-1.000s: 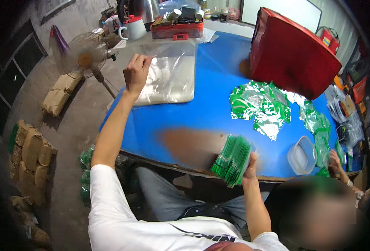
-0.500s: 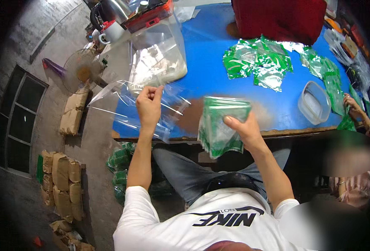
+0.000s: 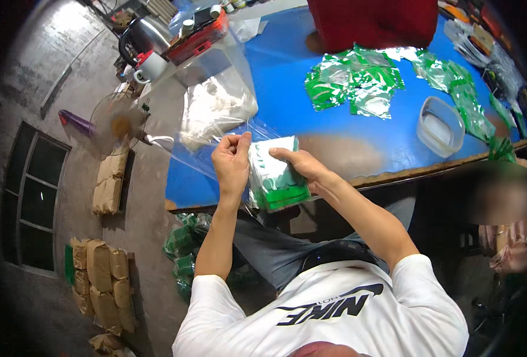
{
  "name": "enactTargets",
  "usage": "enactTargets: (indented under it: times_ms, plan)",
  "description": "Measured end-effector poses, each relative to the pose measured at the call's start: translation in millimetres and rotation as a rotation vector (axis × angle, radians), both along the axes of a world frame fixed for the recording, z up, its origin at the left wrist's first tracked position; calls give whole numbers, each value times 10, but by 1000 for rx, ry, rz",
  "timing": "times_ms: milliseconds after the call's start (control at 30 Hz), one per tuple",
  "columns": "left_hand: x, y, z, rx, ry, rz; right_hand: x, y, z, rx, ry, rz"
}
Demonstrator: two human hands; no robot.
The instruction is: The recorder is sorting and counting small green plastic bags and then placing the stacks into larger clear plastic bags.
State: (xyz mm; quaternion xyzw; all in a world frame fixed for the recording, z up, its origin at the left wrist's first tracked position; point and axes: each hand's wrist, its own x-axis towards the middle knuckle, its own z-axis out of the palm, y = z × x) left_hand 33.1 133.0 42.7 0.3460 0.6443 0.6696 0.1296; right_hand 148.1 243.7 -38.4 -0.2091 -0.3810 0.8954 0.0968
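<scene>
My left hand [image 3: 232, 163] is closed in a pinch on the edge of a large clear plastic bag [image 3: 199, 156], which spreads over the table's left corner and is hard to see against it. My right hand [image 3: 305, 169] grips a stack of green-and-clear plastic packets [image 3: 278, 175], thumb on top and fingers hidden underneath. The stack is tilted above the table's front edge, right beside my left hand and the bag's edge. Whether the stack's left edge lies inside the bag, I cannot tell.
More green packets [image 3: 359, 83] lie on the blue table [image 3: 284, 59], before a dark red box-like object [image 3: 373, 21]. A clear tub [image 3: 441, 128] stands at right, near a person in a pink sleeve [image 3: 513, 247]. Back left are a clear bin [image 3: 248, 98], mug [image 3: 150, 66], kettle [image 3: 150, 35] and fan [image 3: 119, 125].
My right hand has brought the packet stack leftward, up against my left hand, and turned it. The bag has shifted with my left hand's pinch. The whole view has swung slightly.
</scene>
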Motion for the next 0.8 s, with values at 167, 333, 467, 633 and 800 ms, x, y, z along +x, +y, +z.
enactTargets:
  times_ms: [167,333,467,633,800]
  plan:
    - [-26,-111,159,-8,134,30,-56,108,277,-362,238,-35]
    - [-92,-251,315,158,-334,-264,-137,77,455,-65,148,35]
    - [-267,-394,319,365,-854,-634,-142,63,600,-36,164,-56]
    - [-326,-180,-98,651,-1190,-743,112,149,653,96,156,-538]
    - [556,251,-301,151,223,168,639,218,674,525,-43,-664]
